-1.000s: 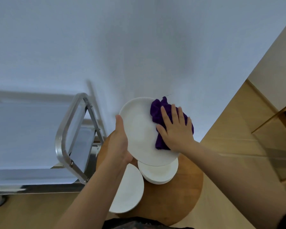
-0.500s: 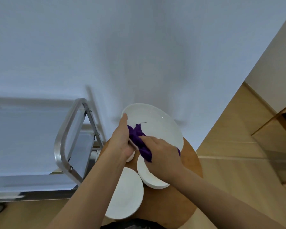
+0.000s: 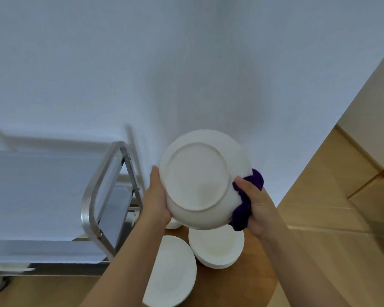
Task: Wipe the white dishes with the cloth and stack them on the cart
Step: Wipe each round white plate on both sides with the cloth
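Both hands hold a white plate [image 3: 200, 180] underside-up above the round counter [image 3: 257, 282], left hand [image 3: 156, 201] gripping its rim, right hand [image 3: 256, 206] clutching the purple cloth [image 3: 246, 202] against it.

Soft even light, wide-angle edge distortion

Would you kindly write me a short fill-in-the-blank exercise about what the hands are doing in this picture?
1. The right hand holds a cloth of ____ colour.
2. The raised white dish shows the camera its ____.
3. The left hand grips that dish by its ____.
4. The cart stands to the person's ____.

Missing words: purple; underside; rim; left
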The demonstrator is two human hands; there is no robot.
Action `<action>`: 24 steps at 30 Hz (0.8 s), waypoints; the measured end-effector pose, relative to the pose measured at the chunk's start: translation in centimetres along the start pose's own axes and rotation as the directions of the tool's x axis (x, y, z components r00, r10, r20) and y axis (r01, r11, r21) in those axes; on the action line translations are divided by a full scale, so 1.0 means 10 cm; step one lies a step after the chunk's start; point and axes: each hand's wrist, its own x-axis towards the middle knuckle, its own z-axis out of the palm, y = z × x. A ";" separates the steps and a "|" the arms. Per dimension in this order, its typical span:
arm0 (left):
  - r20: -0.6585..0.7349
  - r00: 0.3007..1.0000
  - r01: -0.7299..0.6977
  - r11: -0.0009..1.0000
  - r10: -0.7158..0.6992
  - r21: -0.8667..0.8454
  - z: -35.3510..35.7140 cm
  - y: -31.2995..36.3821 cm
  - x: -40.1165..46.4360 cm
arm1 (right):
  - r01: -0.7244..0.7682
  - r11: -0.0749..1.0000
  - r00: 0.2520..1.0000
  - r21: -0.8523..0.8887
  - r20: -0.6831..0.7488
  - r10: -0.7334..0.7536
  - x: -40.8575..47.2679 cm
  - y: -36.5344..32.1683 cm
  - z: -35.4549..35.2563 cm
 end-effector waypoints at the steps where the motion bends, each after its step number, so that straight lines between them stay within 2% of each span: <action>1: -0.002 0.999 -0.037 0.999 0.037 0.025 -0.02 0.01 0.00 | -0.024 0.998 1.000 -0.066 -0.014 0.024 -0.02 0.00 -0.03; 4: -0.028 0.981 -0.184 0.964 0.193 0.194 -0.09 0.16 0.04 | -0.033 0.945 0.986 -0.325 -0.167 -0.023 -0.03 -0.02 -0.17; 6: -0.010 0.925 -0.343 0.847 0.380 0.406 -0.13 0.34 0.06 | 0.016 0.914 0.943 -0.405 -0.297 -0.148 0.00 -0.08 -0.25; 7: 0.040 0.877 -0.429 0.742 0.479 0.516 -0.13 0.43 0.06 | 0.076 0.896 0.926 -0.438 -0.303 -0.226 0.01 -0.14 -0.26; 8: 0.112 0.818 -0.502 0.606 0.564 0.616 -0.11 0.50 0.05 | 0.160 0.865 0.919 -0.475 -0.248 -0.306 0.02 -0.21 -0.23; 10: 0.295 0.698 -0.587 0.285 0.652 0.758 -0.02 0.55 0.00 | 0.348 0.748 0.910 -0.566 0.012 -0.414 0.04 -0.35 -0.08; 11: 0.375 0.654 -0.603 0.153 0.657 0.783 0.04 0.54 -0.06 | 0.429 0.641 0.889 -0.636 0.173 -0.424 0.07 -0.39 0.04; 12: 0.429 0.622 -0.619 0.076 0.655 0.782 0.11 0.52 -0.12 | 0.485 0.499 0.865 -0.718 0.312 -0.392 0.09 -0.41 0.15; 13: 0.459 0.606 -0.634 0.047 0.650 0.772 0.17 0.50 -0.17 | 0.506 0.327 0.853 -0.798 0.408 -0.324 0.13 -0.41 0.26; 14: 0.473 0.604 -0.653 0.059 0.641 0.755 0.20 0.49 -0.20 | 0.505 0.143 0.852 -0.851 0.466 -0.238 0.16 -0.41 0.35; 15: 0.482 0.609 -0.675 0.093 0.630 0.732 0.23 0.49 -0.22 | 0.501 -0.004 0.856 -0.865 0.496 -0.144 0.18 -0.42 0.43; 16: 0.490 0.612 -0.694 0.124 0.621 0.709 0.22 0.49 -0.22 | 0.500 -0.094 0.861 -0.861 0.506 -0.051 0.20 -0.45 0.48; 18: 0.501 0.605 -0.723 0.162 0.619 0.672 0.18 0.50 -0.22 | 0.520 -0.142 0.854 -0.842 0.510 0.107 0.24 -0.54 0.52; 21: 0.544 0.572 -0.748 0.118 0.614 0.653 0.12 0.56 -0.22 | 0.557 -0.098 0.812 -0.824 0.517 0.271 0.28 -0.69 0.51; 22: 0.562 0.569 -0.754 0.107 0.600 0.649 0.12 0.58 -0.22 | 0.564 -0.087 0.807 -0.821 0.526 0.269 0.30 -0.70 0.51; 24: 0.585 0.572 -0.763 0.111 0.574 0.637 0.14 0.60 -0.25 | 0.596 -0.054 0.799 -0.801 0.584 0.146 0.32 -0.68 0.53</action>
